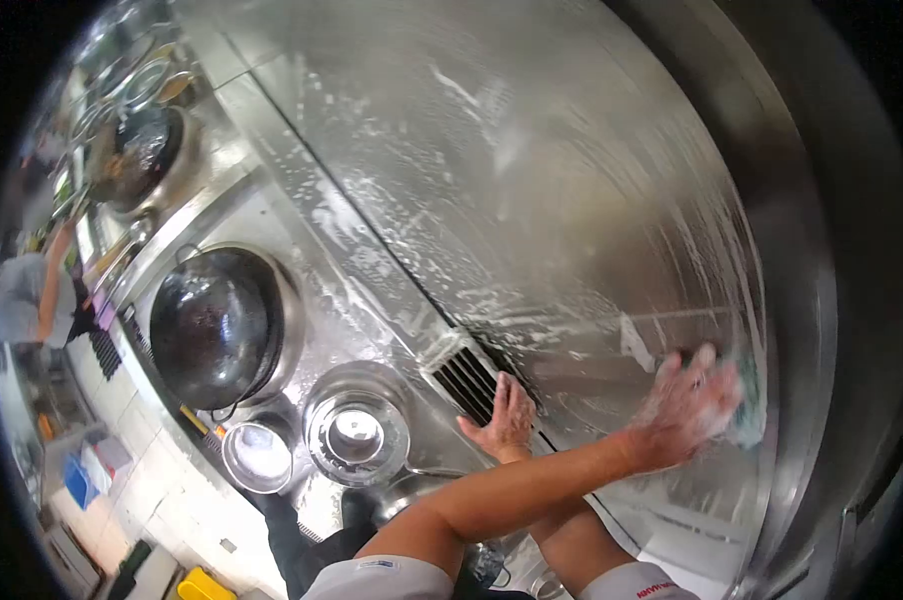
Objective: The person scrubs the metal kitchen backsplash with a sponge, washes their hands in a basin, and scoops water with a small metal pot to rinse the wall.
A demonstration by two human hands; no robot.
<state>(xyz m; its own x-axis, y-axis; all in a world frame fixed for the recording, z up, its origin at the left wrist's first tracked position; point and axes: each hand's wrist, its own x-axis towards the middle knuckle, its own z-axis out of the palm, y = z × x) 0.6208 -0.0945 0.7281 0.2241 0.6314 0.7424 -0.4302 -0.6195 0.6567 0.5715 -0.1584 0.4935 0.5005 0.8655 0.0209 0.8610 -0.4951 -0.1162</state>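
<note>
My left hand reaches across to the right, over my other arm, against a soapy metal panel. Its fingers are blurred and press on a green scouring pad, partly hidden by the hand. My right hand rests with fingers apart on the edge of a slotted metal vent. White suds streak the panel, thickest near the seam and the right rim. A small whitish patch lies just left of my left hand.
A large dark wok sits at left, with metal bowls and a pot below it. Another wok is at upper left. Another person stands at the far left. A yellow object is on the floor.
</note>
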